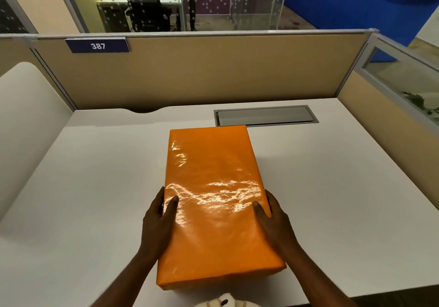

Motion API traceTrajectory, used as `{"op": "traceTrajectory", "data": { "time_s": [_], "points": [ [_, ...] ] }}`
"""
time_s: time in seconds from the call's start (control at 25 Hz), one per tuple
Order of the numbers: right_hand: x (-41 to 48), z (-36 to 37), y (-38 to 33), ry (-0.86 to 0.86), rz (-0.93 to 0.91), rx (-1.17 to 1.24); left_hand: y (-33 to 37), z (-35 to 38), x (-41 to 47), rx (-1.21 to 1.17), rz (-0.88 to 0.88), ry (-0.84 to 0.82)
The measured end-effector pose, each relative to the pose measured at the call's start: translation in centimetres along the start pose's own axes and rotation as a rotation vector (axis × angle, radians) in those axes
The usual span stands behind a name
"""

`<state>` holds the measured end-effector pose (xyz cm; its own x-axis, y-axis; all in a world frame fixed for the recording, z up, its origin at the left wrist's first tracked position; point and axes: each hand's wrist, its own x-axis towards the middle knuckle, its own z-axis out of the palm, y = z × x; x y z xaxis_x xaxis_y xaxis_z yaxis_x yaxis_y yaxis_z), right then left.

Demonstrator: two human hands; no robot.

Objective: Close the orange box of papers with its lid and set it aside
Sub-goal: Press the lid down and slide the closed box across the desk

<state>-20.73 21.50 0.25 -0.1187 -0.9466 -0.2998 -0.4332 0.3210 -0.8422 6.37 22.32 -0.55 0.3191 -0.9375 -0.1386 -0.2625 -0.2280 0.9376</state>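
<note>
One orange box [213,202] sits in the lower centre of the frame on a white desk [332,199], its long side running away from the person toward the partition. One glossy orange lid [209,164] covers the top completely, so no papers can be seen; light glints off the wrinkled wrapping across the middle. Two bare hands hold the box, one on each long side near the closer end. The left hand [158,218] clasps the left edge with its thumb laid flat on the lid and the other fingers wrapped down the side, out of sight. The right hand [273,216] mirrors it on the right edge, thumb on top, fingers curled around the side wall. Whether the near end of the box rests on the desk or is raised slightly cannot be told from here. Just behind the far end of the box, one grey cable hatch [266,115] is set flush into the desk. One tan partition [202,73] runs across the upper middle of the frame, and at its upper left hangs one blue tag [97,45] reading 387. At the bottom edge, just below the box, a bit of pale cloth [223,303] shows.
</note>
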Motion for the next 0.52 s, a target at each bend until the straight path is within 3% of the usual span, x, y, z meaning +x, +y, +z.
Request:
{"op": "traceTrajectory", "data": {
  "time_s": [0.32,0.52],
  "points": [
    [1.3,-0.6,0.0,-0.108,0.099,-0.11,0.8,-0.7,0.6,0.123,-0.037,-0.047],
    [5.1,-0.6,-2.3,-0.023,-0.071,-0.234,2.7,-1.1,4.1,0.168,0.027,-0.046]
  ]
}}
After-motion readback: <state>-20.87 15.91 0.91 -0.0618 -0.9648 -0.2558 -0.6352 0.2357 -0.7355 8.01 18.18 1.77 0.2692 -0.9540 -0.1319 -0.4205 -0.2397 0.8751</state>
